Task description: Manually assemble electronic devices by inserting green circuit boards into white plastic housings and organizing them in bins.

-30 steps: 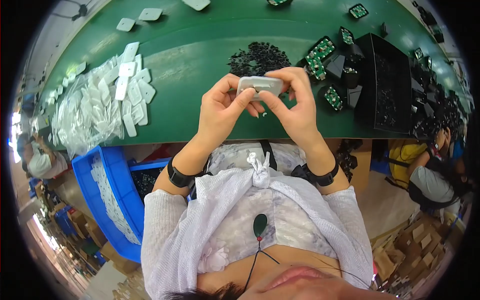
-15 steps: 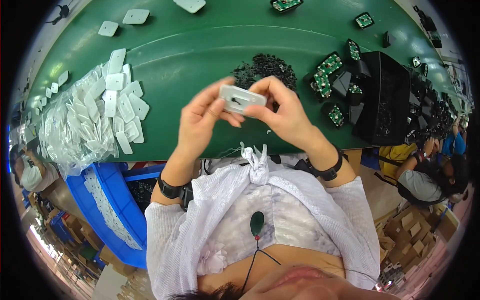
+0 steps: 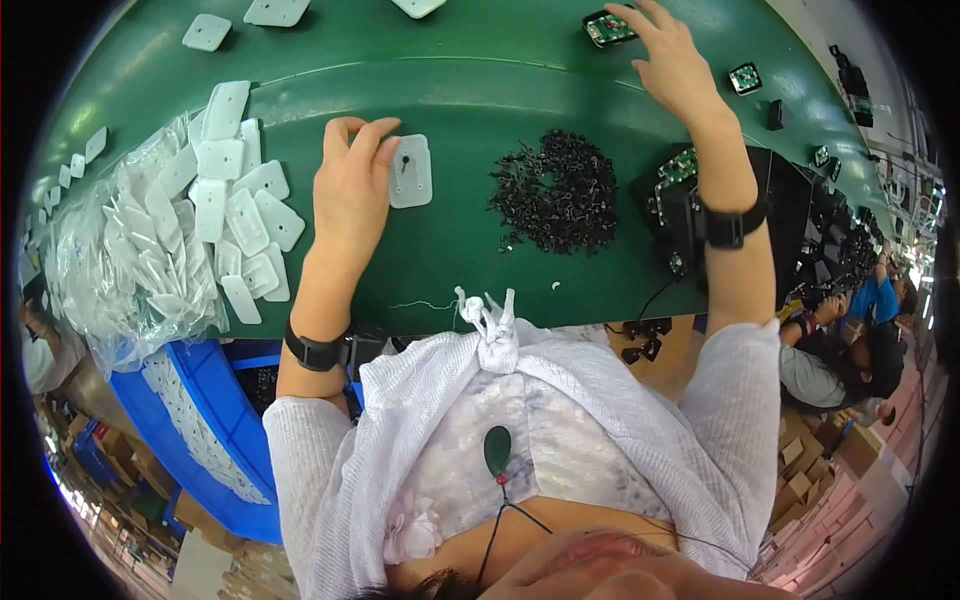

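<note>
Rests L hand w/ loose, bent fingers, apart, by left edge of flat white plastic plate w/ round corners, lying on shiny green table; can't tell if touching. Reaches R hand to far right, w/ fingers spread, over small black plastic box w/ green circuit board; not pinching it, by the look. To right of plate, see heap of tiny black bits. Prob. at fetch step. Next, calls for closing R thumb & fingers on box sides, w/o poking board.
</note>
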Motion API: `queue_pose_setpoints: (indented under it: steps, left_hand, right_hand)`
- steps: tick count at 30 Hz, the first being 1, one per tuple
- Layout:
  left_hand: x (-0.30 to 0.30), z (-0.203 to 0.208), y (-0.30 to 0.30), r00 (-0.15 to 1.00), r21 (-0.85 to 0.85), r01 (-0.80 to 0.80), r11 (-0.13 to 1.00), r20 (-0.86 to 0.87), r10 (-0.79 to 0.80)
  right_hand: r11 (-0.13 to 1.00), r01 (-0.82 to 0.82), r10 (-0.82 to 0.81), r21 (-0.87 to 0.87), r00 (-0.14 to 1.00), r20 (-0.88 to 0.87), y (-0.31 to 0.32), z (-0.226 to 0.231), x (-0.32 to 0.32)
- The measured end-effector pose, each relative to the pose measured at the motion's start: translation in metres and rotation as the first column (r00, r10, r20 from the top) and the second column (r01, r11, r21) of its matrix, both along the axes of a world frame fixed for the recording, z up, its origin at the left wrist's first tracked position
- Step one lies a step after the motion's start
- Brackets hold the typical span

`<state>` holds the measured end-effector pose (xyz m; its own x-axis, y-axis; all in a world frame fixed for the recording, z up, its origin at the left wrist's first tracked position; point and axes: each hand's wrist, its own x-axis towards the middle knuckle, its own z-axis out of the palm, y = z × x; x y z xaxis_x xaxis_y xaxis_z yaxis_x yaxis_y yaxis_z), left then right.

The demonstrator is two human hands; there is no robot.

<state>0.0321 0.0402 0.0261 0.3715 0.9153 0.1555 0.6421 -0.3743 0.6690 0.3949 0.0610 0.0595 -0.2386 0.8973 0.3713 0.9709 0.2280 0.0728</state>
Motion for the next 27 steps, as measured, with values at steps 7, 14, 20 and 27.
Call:
queue_pose_setpoints:
  steps: [7, 14, 20, 27]
  left_hand:
    - [-0.002, -0.009, -0.043, 0.981, 0.212, -0.027, 0.977, -0.180, 0.067]
    - [-0.017, -0.021, -0.034, 0.989, 0.280, -0.046, 0.959, -0.120, 0.083]
    - [-0.004, -0.011, -0.029, 1.000, 0.249, 0.012, 0.968, 0.001, -0.013]
    - [-0.006, -0.019, -0.027, 0.997, 0.217, -0.027, 0.976, 0.079, 0.009]
  right_hand:
    - [0.899, 0.121, -0.224, -0.421, 0.953, -0.202, 0.037, 0.014, -0.022]
    - [0.793, -0.135, -0.168, -0.594, 0.888, -0.427, 0.011, 0.012, -0.099]
    - [0.896, -0.236, 0.052, -0.376, 0.897, -0.439, -0.001, 0.004, -0.102]
    - [0.899, -0.267, 0.051, -0.346, 0.850, -0.524, -0.025, 0.007, -0.131]
